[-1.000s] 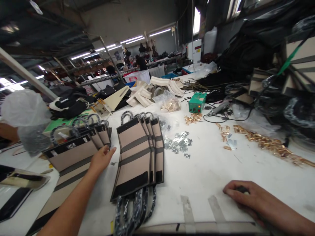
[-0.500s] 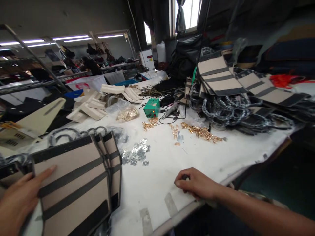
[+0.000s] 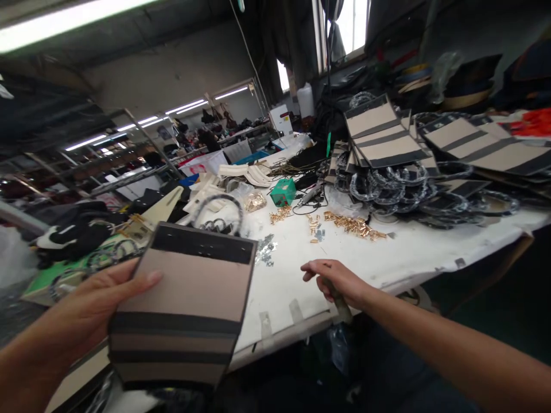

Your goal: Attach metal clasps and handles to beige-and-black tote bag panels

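Observation:
My left hand [image 3: 101, 304] grips the edge of a beige bag panel [image 3: 193, 281], thumb on its face. Dark bands cross the panel, and small holes or marks show in the dark strip along its far edge. A plastic-wrapped loop handle [image 3: 219, 201] rises behind that edge. Over the table's front edge, my right hand [image 3: 338, 281] curls around a tool with an olive-brown handle [image 3: 342, 304]; its kind cannot be made out. Between the hands, small silvery metal plates [image 3: 266, 249] lie on the white table [image 3: 284, 289].
Gold-coloured metal pieces [image 3: 353, 225] are scattered beyond my right hand. A green box [image 3: 283, 192] stands behind them, beside a corded pen-like tool [image 3: 309, 195]. Similar banded panels [image 3: 385, 132] with wrapped handles are piled at the right. Cream strips [image 3: 245, 173] lie farther back.
My left hand has lifted one panel off the stack and turned it, its dark strip now at the far edge. My right hand's index finger has extended. The view has swung left.

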`<state>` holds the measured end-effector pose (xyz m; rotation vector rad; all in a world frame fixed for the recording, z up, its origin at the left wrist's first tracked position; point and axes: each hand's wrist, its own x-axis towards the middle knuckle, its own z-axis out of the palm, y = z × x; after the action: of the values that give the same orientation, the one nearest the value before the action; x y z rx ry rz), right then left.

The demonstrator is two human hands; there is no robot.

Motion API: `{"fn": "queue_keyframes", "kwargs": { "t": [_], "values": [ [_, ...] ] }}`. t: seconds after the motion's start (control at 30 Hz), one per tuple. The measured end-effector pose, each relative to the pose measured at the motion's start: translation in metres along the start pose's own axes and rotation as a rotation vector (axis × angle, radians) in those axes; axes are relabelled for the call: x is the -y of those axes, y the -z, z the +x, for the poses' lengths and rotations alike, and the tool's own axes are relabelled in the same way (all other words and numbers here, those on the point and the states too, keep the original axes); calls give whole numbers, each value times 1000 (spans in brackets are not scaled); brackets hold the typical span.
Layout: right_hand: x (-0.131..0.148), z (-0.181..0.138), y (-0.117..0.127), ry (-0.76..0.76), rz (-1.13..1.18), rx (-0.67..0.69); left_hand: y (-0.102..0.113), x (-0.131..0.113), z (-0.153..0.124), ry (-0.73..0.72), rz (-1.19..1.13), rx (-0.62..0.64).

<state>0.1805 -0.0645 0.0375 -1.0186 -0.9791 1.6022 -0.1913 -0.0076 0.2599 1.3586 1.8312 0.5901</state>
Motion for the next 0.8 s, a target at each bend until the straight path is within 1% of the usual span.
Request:
{"fn": "queue_keyframes", "kwargs": {
  "t": [0.07,0.1,0.13,0.2,0.3,0.37,0.43,0.53,0.63,0.67,0.73,0.8],
  "values": [
    [21,-15,0,129,90,-4,-30,4,-34,102,-109,288],
    [31,-23,1,193,91,1,-46,9,-48,132,-137,415],
    [40,-31,3,243,54,13,-60,15,-60,138,-139,501],
    [53,-46,8,303,-112,63,-87,28,-78,132,-131,634],
    [54,-63,19,294,-395,204,-120,49,-96,149,-142,777],
    [43,-72,25,242,-468,300,-138,64,-104,178,-151,842],
    [30,-80,31,185,-461,344,-155,79,-111,206,-152,887],
    [15,-92,36,179,-425,340,-176,94,-117,221,-170,971],
    [12,-102,40,216,-435,332,-187,95,-117,193,-204,1087],
    [13,-104,43,217,-441,323,-190,93,-115,171,-213,1103],
    [12,-108,49,199,-447,294,-194,88,-109,106,-221,1065],
    [9,-109,57,172,-457,240,-199,83,-101,41,-213,976]
  ]
}}
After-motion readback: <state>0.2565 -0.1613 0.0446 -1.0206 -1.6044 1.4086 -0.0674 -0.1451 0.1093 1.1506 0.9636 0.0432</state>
